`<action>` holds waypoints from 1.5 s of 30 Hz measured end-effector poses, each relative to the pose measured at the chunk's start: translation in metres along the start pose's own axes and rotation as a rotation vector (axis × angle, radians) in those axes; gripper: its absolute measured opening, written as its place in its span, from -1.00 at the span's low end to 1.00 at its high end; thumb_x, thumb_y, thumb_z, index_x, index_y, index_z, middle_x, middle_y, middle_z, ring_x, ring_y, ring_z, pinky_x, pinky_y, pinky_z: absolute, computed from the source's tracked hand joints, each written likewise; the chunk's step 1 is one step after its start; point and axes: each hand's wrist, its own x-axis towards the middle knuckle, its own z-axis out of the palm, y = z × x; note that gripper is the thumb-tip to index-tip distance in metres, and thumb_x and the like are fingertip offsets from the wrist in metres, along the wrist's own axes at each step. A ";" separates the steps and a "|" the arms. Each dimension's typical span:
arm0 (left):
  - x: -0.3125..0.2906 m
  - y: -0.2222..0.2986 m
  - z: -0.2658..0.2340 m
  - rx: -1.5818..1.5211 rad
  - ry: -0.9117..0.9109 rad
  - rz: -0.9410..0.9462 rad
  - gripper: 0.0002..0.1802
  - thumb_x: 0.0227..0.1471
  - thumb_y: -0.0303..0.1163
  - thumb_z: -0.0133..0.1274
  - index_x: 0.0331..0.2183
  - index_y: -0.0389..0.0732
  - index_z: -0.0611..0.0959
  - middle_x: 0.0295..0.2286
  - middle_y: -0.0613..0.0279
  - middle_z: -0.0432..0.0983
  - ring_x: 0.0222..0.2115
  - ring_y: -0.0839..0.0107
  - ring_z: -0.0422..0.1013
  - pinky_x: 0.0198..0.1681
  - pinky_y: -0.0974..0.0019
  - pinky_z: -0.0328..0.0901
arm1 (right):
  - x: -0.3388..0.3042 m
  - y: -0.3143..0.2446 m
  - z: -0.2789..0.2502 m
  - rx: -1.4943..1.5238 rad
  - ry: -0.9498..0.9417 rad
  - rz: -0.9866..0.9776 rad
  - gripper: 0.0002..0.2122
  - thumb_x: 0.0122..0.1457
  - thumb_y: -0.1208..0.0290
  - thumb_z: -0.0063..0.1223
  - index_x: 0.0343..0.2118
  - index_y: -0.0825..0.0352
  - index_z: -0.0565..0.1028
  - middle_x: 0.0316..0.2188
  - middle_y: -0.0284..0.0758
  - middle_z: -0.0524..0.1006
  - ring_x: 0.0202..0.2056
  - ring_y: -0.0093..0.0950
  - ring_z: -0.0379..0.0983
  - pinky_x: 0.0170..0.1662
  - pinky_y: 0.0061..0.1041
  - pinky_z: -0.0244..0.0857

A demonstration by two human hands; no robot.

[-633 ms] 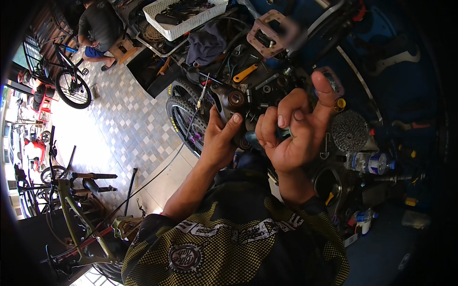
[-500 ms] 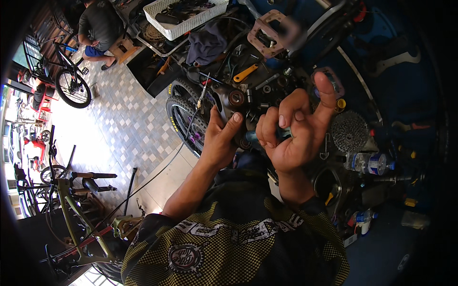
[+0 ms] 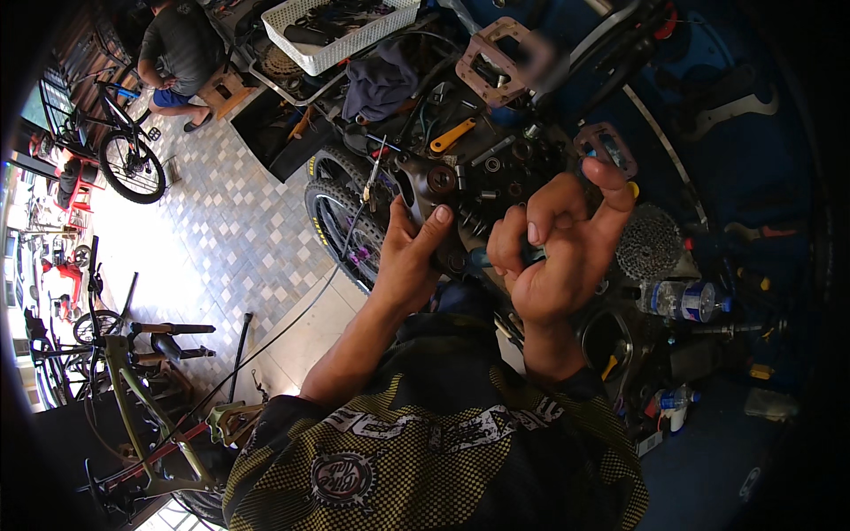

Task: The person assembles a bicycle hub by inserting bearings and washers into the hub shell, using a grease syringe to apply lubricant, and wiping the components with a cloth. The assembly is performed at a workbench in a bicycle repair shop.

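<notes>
A dark metal bike part (image 3: 440, 180) with a round bore at its top end stands upright in front of me. My left hand (image 3: 409, 257) is closed around its left side, with the thumb lying across the front. Just right of the part, my right hand (image 3: 560, 252) is turned palm up. Most of its fingers are curled in, and one digit stretches up and to the right. A bit of teal shows among the curled fingers, but what they hold is mostly hidden. Another teal piece (image 3: 478, 257) shows between the part and this hand.
Beyond my hands lie a yellow tool (image 3: 453, 134), a grey cloth (image 3: 381, 84), a white basket (image 3: 341, 44) and pedals (image 3: 500, 66). A cassette (image 3: 651, 241) and a plastic bottle (image 3: 680, 299) are at right. Bike wheels (image 3: 341, 221) stand left; a person (image 3: 181, 53) sits far left.
My right hand has moved a little to the right, away from the dark part, with its fingers still curled. My left hand keeps its hold with almost no movement.
</notes>
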 end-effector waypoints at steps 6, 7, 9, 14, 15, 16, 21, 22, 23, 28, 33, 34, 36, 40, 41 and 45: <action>0.003 -0.002 -0.007 0.055 -0.053 -0.044 -0.45 0.38 -0.26 0.08 0.24 -0.21 0.27 0.07 0.09 0.48 0.06 0.26 0.49 0.10 0.13 0.45 | 0.006 0.002 0.002 0.022 -0.011 0.003 -0.43 0.16 0.64 -0.42 0.27 0.14 0.12 -0.46 -0.36 0.28 -0.77 -0.63 0.05 -0.74 -0.55 0.10; 0.002 -0.001 -0.006 0.048 -0.057 -0.050 -0.45 0.38 -0.26 0.07 0.25 -0.21 0.27 0.07 0.09 0.48 0.06 0.26 0.49 0.10 0.13 0.45 | 0.006 0.002 0.006 0.033 0.000 0.018 -0.44 0.16 0.64 -0.42 0.26 0.14 0.13 -0.46 -0.36 0.28 -0.77 -0.63 0.05 -0.74 -0.55 0.10; 0.001 0.000 -0.003 0.034 -0.066 -0.065 -0.45 0.39 -0.26 0.07 0.25 -0.21 0.27 0.07 0.08 0.48 0.06 0.26 0.49 0.09 0.13 0.45 | 0.005 0.002 0.008 0.047 -0.010 0.038 -0.46 0.16 0.64 -0.41 0.24 0.13 0.14 -0.47 -0.36 0.28 -0.77 -0.63 0.06 -0.73 -0.55 0.10; 0.004 -0.002 -0.003 0.032 -0.034 -0.041 -0.44 0.39 -0.27 0.06 0.26 -0.21 0.26 0.07 0.07 0.48 0.07 0.24 0.48 0.08 0.14 0.46 | 0.001 0.005 0.006 0.066 -0.070 0.061 -0.47 0.17 0.64 -0.40 0.23 0.13 0.15 -0.46 -0.36 0.28 -0.77 -0.63 0.06 -0.73 -0.55 0.10; 0.005 -0.002 -0.004 0.030 -0.034 -0.045 -0.44 0.39 -0.27 0.06 0.26 -0.21 0.26 0.07 0.07 0.48 0.07 0.23 0.48 0.08 0.13 0.46 | 0.001 0.006 0.005 0.066 -0.065 0.060 -0.48 0.17 0.64 -0.40 0.23 0.13 0.15 -0.46 -0.35 0.28 -0.76 -0.63 0.06 -0.73 -0.55 0.10; 0.006 -0.002 -0.003 0.043 -0.041 -0.044 -0.44 0.39 -0.27 0.06 0.27 -0.21 0.26 0.07 0.07 0.47 0.07 0.23 0.48 0.09 0.13 0.46 | 0.002 0.007 0.004 0.065 -0.061 0.058 -0.48 0.18 0.64 -0.41 0.23 0.13 0.15 -0.45 -0.35 0.28 -0.76 -0.63 0.06 -0.73 -0.55 0.10; 0.010 -0.006 -0.008 0.046 -0.086 -0.038 -0.42 0.38 -0.25 0.07 0.27 -0.20 0.25 0.08 0.06 0.47 0.08 0.23 0.48 0.09 0.11 0.46 | 0.009 0.010 0.002 0.029 0.001 0.033 -0.49 0.20 0.64 -0.43 0.23 0.13 0.15 -0.45 -0.35 0.28 -0.76 -0.64 0.06 -0.73 -0.54 0.11; 0.010 -0.006 -0.009 0.044 -0.070 -0.046 -0.41 0.38 -0.25 0.07 0.27 -0.20 0.25 0.08 0.06 0.46 0.08 0.22 0.48 0.09 0.11 0.46 | 0.009 0.011 -0.001 0.024 -0.007 0.024 -0.50 0.21 0.64 -0.43 0.23 0.13 0.15 -0.45 -0.35 0.28 -0.77 -0.64 0.05 -0.73 -0.54 0.11; 0.010 -0.004 -0.009 0.041 -0.054 -0.050 -0.41 0.38 -0.25 0.08 0.27 -0.20 0.25 0.08 0.06 0.46 0.07 0.22 0.48 0.08 0.11 0.47 | 0.008 0.013 -0.004 0.020 -0.018 0.014 -0.50 0.21 0.64 -0.43 0.22 0.13 0.15 -0.45 -0.35 0.28 -0.77 -0.64 0.05 -0.73 -0.54 0.11; 0.013 -0.001 -0.008 0.035 -0.020 -0.042 -0.42 0.38 -0.24 0.07 0.26 -0.19 0.25 0.08 0.07 0.46 0.05 0.23 0.50 0.07 0.09 0.47 | 0.003 0.013 -0.009 0.012 -0.059 0.015 -0.52 0.22 0.62 -0.44 0.22 0.15 0.15 -0.43 -0.34 0.29 -0.78 -0.63 0.06 -0.74 -0.53 0.12; 0.017 -0.008 -0.013 -0.046 -0.018 -0.020 -0.47 0.37 -0.18 0.09 0.21 -0.17 0.33 -0.04 0.18 0.48 -0.08 0.32 0.52 -0.06 0.14 0.51 | 0.002 0.015 -0.010 0.126 -0.011 0.008 -0.54 0.26 0.59 -0.40 0.23 0.16 0.17 -0.41 -0.32 0.31 -0.77 -0.60 0.09 -0.74 -0.51 0.15; 0.018 -0.008 -0.014 -0.071 -0.012 -0.033 -0.45 0.35 -0.20 0.12 0.21 -0.17 0.31 -0.03 0.16 0.48 -0.08 0.32 0.52 -0.05 0.15 0.50 | 0.003 0.014 -0.014 0.190 0.036 -0.011 -0.56 0.28 0.58 -0.38 0.23 0.17 0.18 -0.40 -0.32 0.31 -0.77 -0.60 0.10 -0.73 -0.51 0.15; 0.019 -0.001 -0.014 -0.130 0.003 -0.061 -0.40 0.31 -0.24 0.19 0.21 -0.17 0.27 -0.02 0.12 0.48 -0.07 0.31 0.51 -0.04 0.16 0.50 | 0.005 0.007 -0.022 0.222 0.118 -0.067 -0.60 0.34 0.53 -0.30 0.23 0.22 0.17 -0.40 -0.30 0.33 -0.75 -0.59 0.14 -0.72 -0.50 0.16; 0.025 -0.012 -0.046 -0.068 0.126 -0.032 -0.50 0.34 -0.07 0.12 0.12 -0.17 0.44 -0.22 0.25 0.53 -0.21 0.36 0.54 -0.20 0.18 0.50 | -0.001 -0.020 -0.058 -0.035 0.153 -0.195 -0.65 0.41 0.39 -0.11 0.20 0.31 0.21 -0.43 -0.30 0.37 -0.71 -0.59 0.19 -0.68 -0.51 0.18; 0.025 -0.011 -0.050 -0.065 0.113 -0.037 -0.50 0.34 -0.07 0.12 0.12 -0.18 0.46 -0.22 0.25 0.54 -0.22 0.36 0.55 -0.20 0.18 0.50 | -0.004 -0.027 -0.071 -0.147 0.135 -0.219 -0.65 0.41 0.36 -0.08 0.18 0.33 0.25 -0.43 -0.30 0.38 -0.70 -0.60 0.20 -0.68 -0.51 0.18; 0.022 -0.015 -0.084 -0.051 0.136 -0.036 -0.50 0.34 -0.07 0.12 0.12 -0.20 0.50 -0.19 0.22 0.60 -0.20 0.36 0.58 -0.18 0.19 0.52 | -0.020 -0.034 -0.122 -0.598 0.022 0.037 -0.79 0.32 0.44 0.11 -0.05 0.38 0.55 -0.48 -0.34 0.49 -0.51 -0.67 0.34 -0.43 -0.61 0.25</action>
